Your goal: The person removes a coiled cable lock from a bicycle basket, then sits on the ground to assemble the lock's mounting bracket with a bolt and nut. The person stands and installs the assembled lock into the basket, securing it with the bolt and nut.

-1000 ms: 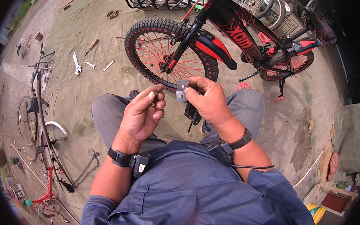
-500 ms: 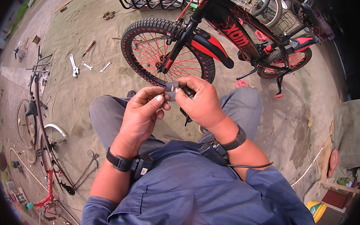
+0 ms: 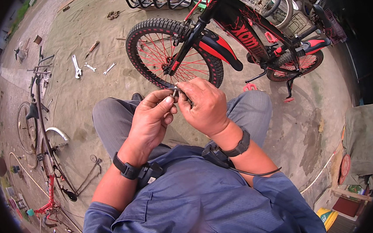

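The left hand [image 3: 151,117] and right hand [image 3: 205,105] pinch a small metal piece [image 3: 175,92] between their fingertips, on the near side of the front wheel [image 3: 167,68]; it looks light, stiff, perhaps slippery, best gripped by its edges.

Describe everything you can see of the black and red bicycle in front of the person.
The bicycle has a thick black frame with red markings and lettering. Its front wheel has red spokes and a knobbly black tyre flecked with red. Black-and-red front and rear mudguards look like plastic. It seems to stand upright on the ground, its top cut off by the picture's edge. The left hand and right hand overlap the wheel in view; contact cannot be told.
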The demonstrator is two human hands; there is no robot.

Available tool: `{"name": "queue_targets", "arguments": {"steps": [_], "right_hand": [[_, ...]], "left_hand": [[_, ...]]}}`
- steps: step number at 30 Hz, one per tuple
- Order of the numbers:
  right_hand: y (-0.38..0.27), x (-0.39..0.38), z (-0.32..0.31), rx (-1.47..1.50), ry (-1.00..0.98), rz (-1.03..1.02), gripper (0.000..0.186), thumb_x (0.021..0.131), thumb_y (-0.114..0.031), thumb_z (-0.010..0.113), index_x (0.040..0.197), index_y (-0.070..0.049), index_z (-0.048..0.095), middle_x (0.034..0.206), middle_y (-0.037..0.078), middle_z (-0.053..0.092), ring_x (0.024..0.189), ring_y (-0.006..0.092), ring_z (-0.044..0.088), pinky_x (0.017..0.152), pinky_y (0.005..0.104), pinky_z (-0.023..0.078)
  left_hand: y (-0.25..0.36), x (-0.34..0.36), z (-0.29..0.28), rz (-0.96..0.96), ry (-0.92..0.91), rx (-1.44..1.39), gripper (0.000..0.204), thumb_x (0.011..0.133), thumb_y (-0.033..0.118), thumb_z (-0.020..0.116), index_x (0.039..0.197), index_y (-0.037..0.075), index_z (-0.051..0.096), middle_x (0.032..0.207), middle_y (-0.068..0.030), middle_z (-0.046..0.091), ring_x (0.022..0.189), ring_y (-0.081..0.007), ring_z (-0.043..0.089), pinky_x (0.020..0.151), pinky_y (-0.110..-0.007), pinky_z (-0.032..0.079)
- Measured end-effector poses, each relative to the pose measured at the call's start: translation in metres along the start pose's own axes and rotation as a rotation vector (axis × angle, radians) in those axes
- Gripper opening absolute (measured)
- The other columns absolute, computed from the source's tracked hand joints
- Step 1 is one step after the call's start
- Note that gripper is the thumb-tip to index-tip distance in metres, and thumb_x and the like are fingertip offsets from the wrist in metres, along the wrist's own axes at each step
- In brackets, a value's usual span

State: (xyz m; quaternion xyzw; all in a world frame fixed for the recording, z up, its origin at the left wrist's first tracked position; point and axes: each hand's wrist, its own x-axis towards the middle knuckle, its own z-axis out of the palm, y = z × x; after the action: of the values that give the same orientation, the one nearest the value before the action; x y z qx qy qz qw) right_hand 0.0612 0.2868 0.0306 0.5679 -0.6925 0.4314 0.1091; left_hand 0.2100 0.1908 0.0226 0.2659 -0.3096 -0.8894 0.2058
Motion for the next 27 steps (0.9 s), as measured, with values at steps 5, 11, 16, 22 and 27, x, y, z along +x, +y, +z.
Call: {"name": "queue_targets", "arguments": {"steps": [5, 11, 16, 22, 27], "right_hand": [[-0.0006, -0.0001, -0.0017, -0.03, -0.02, -0.033, 0.03, 0.075, -0.002, 0.076, 0.104, -0.007, 0.071, 0.086, 0.008, 0.066, 0.074, 0.0285, 0.068, 0.061, 0.0388, 0.054], [-0.0015, -0.0015, 0.0011, -0.04, -0.021, -0.028, 0.03, 0.075, -0.002, 0.076, 0.103, -0.008, 0.071, 0.085, 0.008, 0.066, 0.073, 0.028, 0.068, 0.06, 0.0381, 0.054], [-0.0006, -0.0034, 0.0036, -0.044, -0.027, -0.016, 0.027, 0.075, -0.002, 0.076, 0.101, -0.008, 0.07, 0.084, 0.007, 0.064, 0.071, 0.028, 0.067, 0.059, 0.0385, 0.053], [0.0013, -0.0067, 0.0066, -0.068, -0.02, -0.021, 0.025, 0.075, -0.002, 0.076, 0.098, -0.008, 0.07, 0.082, 0.007, 0.063, 0.072, 0.0282, 0.066, 0.059, 0.0388, 0.053], [0.0023, -0.0077, 0.0077, -0.086, -0.021, -0.042, 0.023, 0.075, -0.003, 0.076, 0.096, -0.008, 0.069, 0.081, 0.007, 0.061, 0.072, 0.028, 0.066, 0.059, 0.0389, 0.053]], "left_hand": [[-0.0013, 0.0009, -0.001, -0.019, 0.029, -0.016, 0.019, 0.099, 0.008, 0.07, 0.116, 0.003, 0.064, 0.1, -0.0043, 0.07, 0.079, -0.0102, 0.065, 0.061, -0.02, 0.049], [-0.0051, 0.0032, -0.002, -0.051, 0.049, -0.039, 0.015, 0.1, 0.009, 0.07, 0.112, 0.004, 0.064, 0.097, -0.0023, 0.069, 0.076, -0.0092, 0.063, 0.058, -0.02, 0.047], [-0.0084, 0.0021, -0.0024, -0.094, 0.05, 0.017, 0.016, 0.103, 0.019, 0.066, 0.112, 0.006, 0.064, 0.094, 0.0002, 0.067, 0.074, -0.0073, 0.059, 0.056, -0.02, 0.042], [-0.0084, 0.0027, -0.0025, -0.133, 0.035, 0.08, 0.021, 0.106, 0.028, 0.062, 0.108, 0.007, 0.063, 0.089, 0.0019, 0.061, 0.069, -0.0061, 0.053, 0.054, -0.02, 0.04], [-0.0093, 0.0026, 0.0003, -0.14, 0.071, 0.081, 0.022, 0.107, 0.029, 0.061, 0.105, 0.007, 0.062, 0.087, 0.0017, 0.059, 0.067, -0.0058, 0.05, 0.052, -0.02, 0.037]]}}
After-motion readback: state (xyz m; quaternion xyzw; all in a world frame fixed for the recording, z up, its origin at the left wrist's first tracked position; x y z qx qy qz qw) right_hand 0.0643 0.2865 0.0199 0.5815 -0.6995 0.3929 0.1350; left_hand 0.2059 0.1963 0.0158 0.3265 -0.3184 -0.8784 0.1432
